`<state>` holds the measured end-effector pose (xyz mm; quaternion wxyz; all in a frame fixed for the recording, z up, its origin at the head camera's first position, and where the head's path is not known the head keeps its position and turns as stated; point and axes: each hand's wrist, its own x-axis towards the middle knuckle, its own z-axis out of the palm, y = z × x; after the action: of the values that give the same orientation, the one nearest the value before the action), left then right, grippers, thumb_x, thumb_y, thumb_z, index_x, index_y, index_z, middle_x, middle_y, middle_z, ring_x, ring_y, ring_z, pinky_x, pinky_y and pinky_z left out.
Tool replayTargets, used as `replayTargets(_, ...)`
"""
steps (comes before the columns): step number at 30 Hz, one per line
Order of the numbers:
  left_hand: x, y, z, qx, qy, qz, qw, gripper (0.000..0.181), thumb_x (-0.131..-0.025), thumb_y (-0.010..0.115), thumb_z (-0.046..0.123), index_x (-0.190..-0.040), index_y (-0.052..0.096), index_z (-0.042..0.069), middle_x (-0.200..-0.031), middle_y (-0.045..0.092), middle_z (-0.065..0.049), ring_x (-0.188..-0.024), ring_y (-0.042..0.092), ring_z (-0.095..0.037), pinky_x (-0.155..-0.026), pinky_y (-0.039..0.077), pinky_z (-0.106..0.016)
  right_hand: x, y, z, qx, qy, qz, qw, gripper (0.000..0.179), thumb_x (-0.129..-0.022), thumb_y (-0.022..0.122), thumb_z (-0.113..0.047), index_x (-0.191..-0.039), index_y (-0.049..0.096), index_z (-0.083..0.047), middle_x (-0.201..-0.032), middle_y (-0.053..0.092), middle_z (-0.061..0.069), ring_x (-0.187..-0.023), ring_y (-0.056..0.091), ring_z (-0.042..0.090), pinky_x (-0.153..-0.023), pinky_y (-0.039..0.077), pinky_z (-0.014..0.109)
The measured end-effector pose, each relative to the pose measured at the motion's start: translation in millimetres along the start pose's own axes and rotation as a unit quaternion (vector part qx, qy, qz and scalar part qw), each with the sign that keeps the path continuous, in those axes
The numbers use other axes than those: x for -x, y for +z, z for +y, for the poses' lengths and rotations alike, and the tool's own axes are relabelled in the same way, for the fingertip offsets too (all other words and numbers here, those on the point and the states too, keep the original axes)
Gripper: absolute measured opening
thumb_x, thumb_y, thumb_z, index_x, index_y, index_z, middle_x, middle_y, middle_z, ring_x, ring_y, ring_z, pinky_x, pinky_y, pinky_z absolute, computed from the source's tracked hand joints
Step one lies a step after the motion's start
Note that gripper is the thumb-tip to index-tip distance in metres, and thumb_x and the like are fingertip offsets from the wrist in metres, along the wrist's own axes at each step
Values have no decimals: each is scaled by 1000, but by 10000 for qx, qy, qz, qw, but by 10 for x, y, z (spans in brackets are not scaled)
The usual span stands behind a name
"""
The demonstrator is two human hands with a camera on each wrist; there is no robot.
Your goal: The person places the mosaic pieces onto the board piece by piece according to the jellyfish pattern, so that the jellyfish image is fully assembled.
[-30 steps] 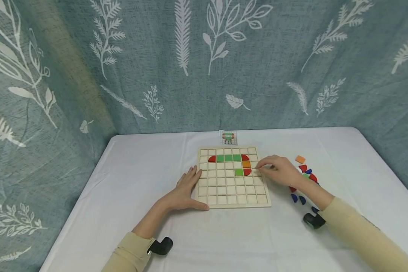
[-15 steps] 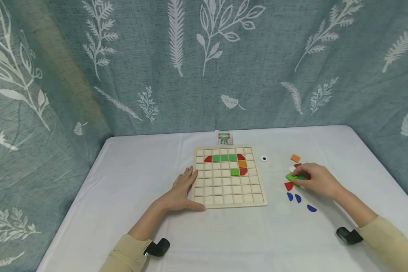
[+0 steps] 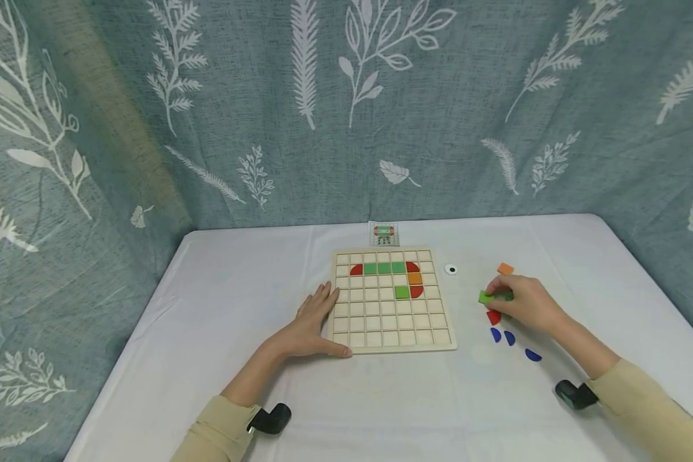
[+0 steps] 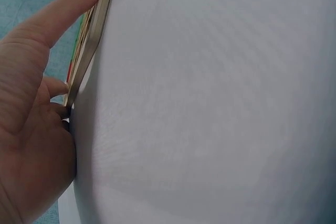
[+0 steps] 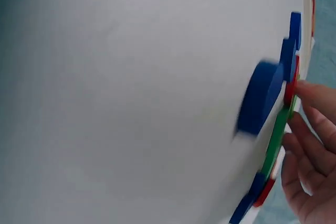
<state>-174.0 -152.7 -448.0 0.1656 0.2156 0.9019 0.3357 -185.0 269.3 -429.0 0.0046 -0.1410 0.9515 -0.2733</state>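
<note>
A wooden grid board (image 3: pixel 375 324) lies on the table with red, green and orange tiles set in some cells. My left hand (image 3: pixel 308 328) rests against its left edge and lower left corner, fingers and thumb spread. In the left wrist view, the thumb touches the board's side (image 4: pixel 89 56). To the right of the board, my right hand (image 3: pixel 525 301) pinches a light green square tile (image 3: pixel 484 297) between thumb and finger, at the tile pile. Part of the pile is hidden under that hand. In the right wrist view, a darker green tile (image 5: pixel 274 142) lies by the fingers.
A small pattern card (image 3: pixel 384 234) stands behind the board. Right of the board lies a round eye tile (image 3: pixel 450 269). An orange tile (image 3: pixel 505 269), a red tile (image 3: pixel 493 317) and blue half-round tiles (image 3: pixel 533 355) surround the right hand. A leaf-print curtain (image 3: pixel 323 173) hangs behind the white table.
My right hand has left the board's right edge, where the eye tile now lies, and moved right to the pile, taking hold of the light green tile. My left hand stays at the board.
</note>
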Motion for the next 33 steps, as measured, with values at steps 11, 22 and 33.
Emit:
replayTargets(11, -4, -12, 3, -6, -8, -11, 10000, 123, -70, 85, 47, -156, 10, 3, -162, -5, -15, -148, -10, -26, -119, -5, -45, -440, 386, -615, -881, -1078, -419, 9894, 10, -85, 77, -18, -92, 70, -17, -89, 66, -7, -83, 60, 13, -69, 52, 29)
replayTargets(22, -5, 2, 22, 12, -170, -60, 9998, 124, -69, 85, 48, -157, 10, 5, -163, -5, -12, -148, -10, -23, -119, -4, -43, -787, 733, -983, -800, -1948, -664, 9753, 6, -86, 76, -12, -90, 73, -13, -89, 69, -6, -82, 64, 9, -70, 53, 25)
replayTargets(33, -1, -3, 6, -53, -143, -37, 9999, 124, -68, 86, 49, -157, 9, 5, -163, -6, -12, -148, -10, -22, -119, -4, -43, -706, 593, -920, -855, -2117, -525, 9722, 12, -91, 69, -9, -100, 77, -8, -109, 71, 8, -101, 64, 25, -93, 50, 45)
